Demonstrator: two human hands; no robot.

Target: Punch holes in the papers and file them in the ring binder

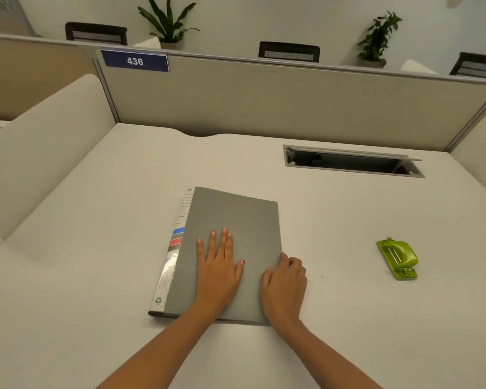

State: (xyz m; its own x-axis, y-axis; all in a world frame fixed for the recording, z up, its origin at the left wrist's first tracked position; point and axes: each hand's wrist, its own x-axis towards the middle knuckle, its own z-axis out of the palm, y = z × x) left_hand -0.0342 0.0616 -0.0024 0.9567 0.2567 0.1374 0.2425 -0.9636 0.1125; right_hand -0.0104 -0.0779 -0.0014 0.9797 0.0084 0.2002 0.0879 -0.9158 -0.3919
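Note:
A grey ring binder (236,217) lies closed on the white desk (96,248), its labelled spine along the left side. My left hand (218,265) rests flat on the cover, fingers spread. My right hand (285,287) sits at the binder's right edge with fingers curled around the cover's rim. A green hole punch (398,259) stands alone on the desk to the right, well apart from both hands. No loose papers are visible.
A cable slot (351,162) is open in the desk at the back right. A beige partition (264,99) with a blue sign reading 436 walls the far edge. White side panels flank the desk on both sides.

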